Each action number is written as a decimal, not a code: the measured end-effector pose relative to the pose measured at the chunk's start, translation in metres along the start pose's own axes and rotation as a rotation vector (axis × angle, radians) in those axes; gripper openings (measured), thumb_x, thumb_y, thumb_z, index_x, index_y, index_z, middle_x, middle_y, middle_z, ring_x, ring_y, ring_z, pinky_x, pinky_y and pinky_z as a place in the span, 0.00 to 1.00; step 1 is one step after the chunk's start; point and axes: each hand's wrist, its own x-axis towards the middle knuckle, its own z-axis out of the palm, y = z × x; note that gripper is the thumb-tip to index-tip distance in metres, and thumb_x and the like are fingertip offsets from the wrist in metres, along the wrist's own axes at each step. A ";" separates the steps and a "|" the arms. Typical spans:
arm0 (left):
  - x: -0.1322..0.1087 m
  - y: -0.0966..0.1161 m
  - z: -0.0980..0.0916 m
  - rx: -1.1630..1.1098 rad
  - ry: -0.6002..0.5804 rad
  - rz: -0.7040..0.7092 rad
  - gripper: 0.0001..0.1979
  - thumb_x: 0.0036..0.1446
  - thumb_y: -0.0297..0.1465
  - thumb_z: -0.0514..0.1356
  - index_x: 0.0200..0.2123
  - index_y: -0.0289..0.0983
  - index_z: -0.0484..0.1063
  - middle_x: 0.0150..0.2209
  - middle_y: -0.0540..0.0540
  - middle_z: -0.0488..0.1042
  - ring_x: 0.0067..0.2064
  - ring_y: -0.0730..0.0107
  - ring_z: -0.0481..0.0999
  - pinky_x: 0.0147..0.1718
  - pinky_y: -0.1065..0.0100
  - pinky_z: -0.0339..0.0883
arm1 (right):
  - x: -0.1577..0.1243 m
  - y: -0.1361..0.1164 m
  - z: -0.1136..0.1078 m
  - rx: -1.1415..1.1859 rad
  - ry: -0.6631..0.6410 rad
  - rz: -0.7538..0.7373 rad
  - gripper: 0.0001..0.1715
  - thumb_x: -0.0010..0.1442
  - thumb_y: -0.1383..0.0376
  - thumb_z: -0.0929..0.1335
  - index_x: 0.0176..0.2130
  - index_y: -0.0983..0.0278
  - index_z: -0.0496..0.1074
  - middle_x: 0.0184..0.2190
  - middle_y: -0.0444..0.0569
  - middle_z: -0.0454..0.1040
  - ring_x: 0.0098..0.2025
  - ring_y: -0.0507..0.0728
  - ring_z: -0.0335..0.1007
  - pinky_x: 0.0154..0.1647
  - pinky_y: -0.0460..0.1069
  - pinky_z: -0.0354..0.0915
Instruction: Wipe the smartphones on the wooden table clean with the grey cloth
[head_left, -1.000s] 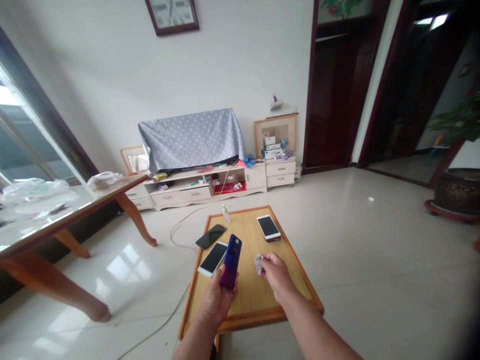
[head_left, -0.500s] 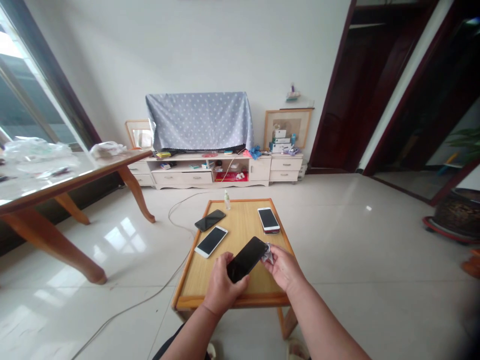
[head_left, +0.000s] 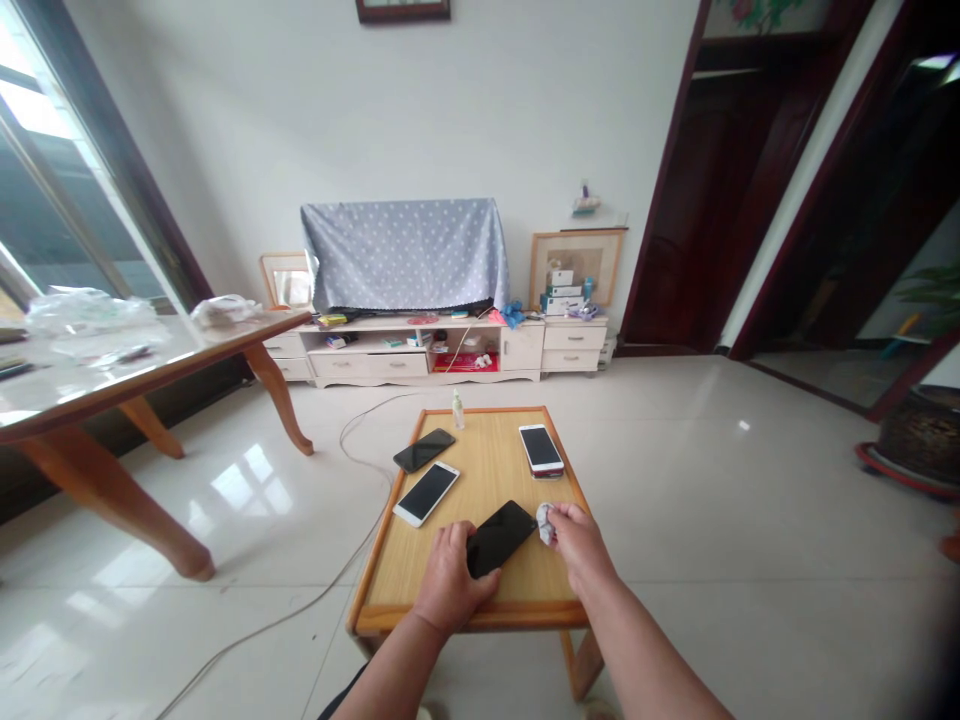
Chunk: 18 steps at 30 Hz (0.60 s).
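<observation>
My left hand [head_left: 450,578] grips the near end of a black phone [head_left: 501,536], which lies screen up on the small wooden table [head_left: 420,612]. My right hand [head_left: 577,542] is closed on a small crumpled grey cloth [head_left: 544,522] just right of that phone's far end. Farther back on the table lie a white phone [head_left: 426,492], a dark phone [head_left: 424,450] and a white phone with a red edge [head_left: 541,449]. A small clear bottle [head_left: 457,409] stands at the table's far edge.
A large glass-topped wooden table [head_left: 112,370] stands at the left. A low white TV cabinet [head_left: 420,355] with a covered screen lines the far wall. A white cable [head_left: 322,590] trails across the shiny tile floor. Dark doorways are at the right, with a plant pot [head_left: 911,445].
My left hand turned the phone from its blue back upright to screen up, then lowered it onto the table. My right hand with the cloth stayed beside it.
</observation>
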 end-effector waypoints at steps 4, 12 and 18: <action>0.001 -0.002 0.000 0.030 -0.062 0.000 0.22 0.45 0.33 0.65 0.45 0.41 0.65 0.44 0.44 0.70 0.48 0.55 0.68 0.49 0.54 0.67 | 0.001 0.000 -0.001 -0.061 0.002 -0.023 0.20 0.45 0.54 0.74 0.35 0.65 0.75 0.24 0.44 0.76 0.24 0.52 0.67 0.24 0.46 0.60; 0.006 -0.010 -0.003 0.037 -0.110 -0.033 0.23 0.46 0.34 0.65 0.47 0.42 0.66 0.46 0.43 0.70 0.50 0.54 0.69 0.51 0.54 0.66 | -0.008 -0.006 0.001 -0.179 -0.040 -0.091 0.17 0.49 0.53 0.72 0.32 0.63 0.75 0.23 0.44 0.76 0.23 0.52 0.66 0.25 0.46 0.59; 0.009 -0.019 -0.003 0.058 -0.097 -0.065 0.28 0.46 0.34 0.65 0.52 0.42 0.67 0.49 0.43 0.74 0.53 0.52 0.70 0.54 0.53 0.64 | -0.012 -0.002 0.013 -0.345 -0.046 -0.217 0.13 0.52 0.54 0.69 0.32 0.60 0.76 0.27 0.45 0.78 0.29 0.56 0.71 0.31 0.48 0.63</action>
